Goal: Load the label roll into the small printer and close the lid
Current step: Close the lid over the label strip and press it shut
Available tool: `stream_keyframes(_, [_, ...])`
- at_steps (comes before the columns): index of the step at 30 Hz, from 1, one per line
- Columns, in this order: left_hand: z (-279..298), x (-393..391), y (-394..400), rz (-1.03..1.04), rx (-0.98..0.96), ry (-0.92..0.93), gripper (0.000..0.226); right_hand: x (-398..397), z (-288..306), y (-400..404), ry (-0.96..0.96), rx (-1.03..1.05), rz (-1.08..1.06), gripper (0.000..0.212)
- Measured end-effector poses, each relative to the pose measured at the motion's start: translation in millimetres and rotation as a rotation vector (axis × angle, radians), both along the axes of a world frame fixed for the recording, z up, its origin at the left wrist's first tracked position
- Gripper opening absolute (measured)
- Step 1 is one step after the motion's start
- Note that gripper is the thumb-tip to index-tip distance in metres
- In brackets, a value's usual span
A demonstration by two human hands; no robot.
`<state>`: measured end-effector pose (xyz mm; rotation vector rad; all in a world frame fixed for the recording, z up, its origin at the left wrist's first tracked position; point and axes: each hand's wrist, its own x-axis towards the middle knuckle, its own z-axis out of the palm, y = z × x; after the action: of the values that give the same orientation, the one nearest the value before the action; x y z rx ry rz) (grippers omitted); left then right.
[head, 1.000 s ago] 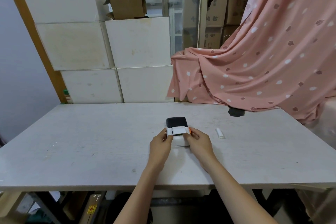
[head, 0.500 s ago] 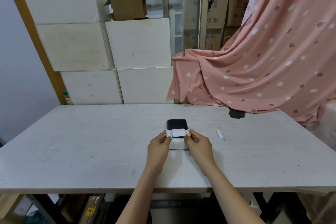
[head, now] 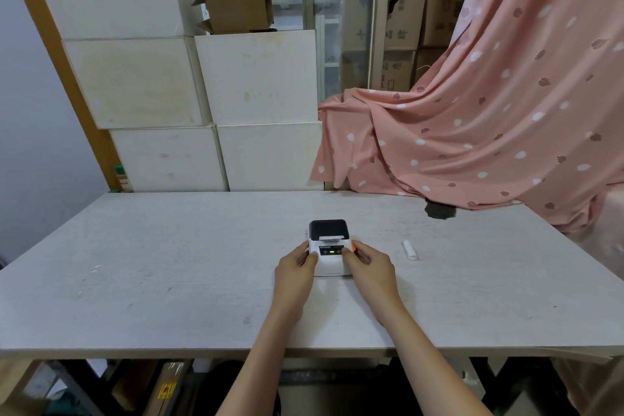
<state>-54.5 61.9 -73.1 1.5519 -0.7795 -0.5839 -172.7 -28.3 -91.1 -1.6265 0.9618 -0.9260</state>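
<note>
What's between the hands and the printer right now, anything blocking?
Nothing visible. The left hand and right hand already touch the printer on its two sides. The small white piece lies apart, to the right.

Small printer (head: 330, 252) sits flat on table, about centre, white body with black lid (head: 328, 228) at its 12 o'clock end, lid down. White label edge (head: 330, 239) pokes from slot under lid. Dark front panel, lit green-yellow indicator. Orange tab at 3 o'clock side.
</note>
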Motion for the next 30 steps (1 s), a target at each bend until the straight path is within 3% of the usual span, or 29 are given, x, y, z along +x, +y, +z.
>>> stream_keyframes(8, [0.5,-0.4,0.5,-0.01,-0.006,-0.009,0.041,1.8,-3.9,-3.0,0.016,-0.016,-0.021,0.038])
stream_keyframes(30, [6.5,-4.2,3.0,0.009,0.007,-0.046,0.042,1.0,-0.1,0.7,-0.006,-0.02,-0.041,0.023])
